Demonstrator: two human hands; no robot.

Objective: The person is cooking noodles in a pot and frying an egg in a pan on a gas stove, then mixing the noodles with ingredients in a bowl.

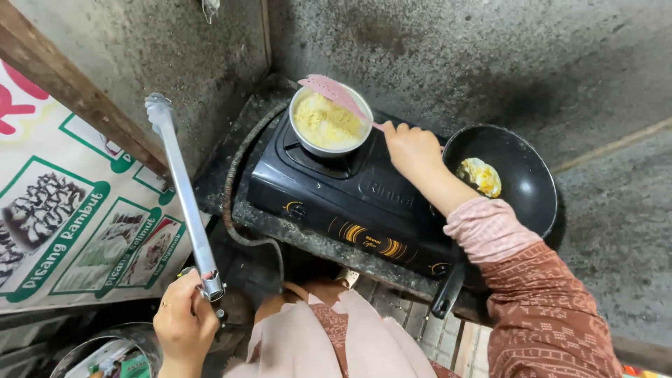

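Observation:
My right hand (411,149) grips the handle of a pink slotted spoon (334,93) that lies across the top of a small metal pot (329,124) full of yellow noodles. The pot sits on the left burner of a black two-burner gas stove (350,203). My left hand (183,320) holds long metal tongs (180,185) by their hinged end, low at the left; the tongs point up and away, with their tips near the wall. On the right burner a black frying pan (514,175) holds a fried egg (480,176).
A grey hose (231,203) curves along the stove's left side. Stained concrete walls stand behind. A printed poster with food pictures (70,224) covers the left. A round container with packets (112,353) sits at bottom left. The pan's handle (448,290) juts toward me.

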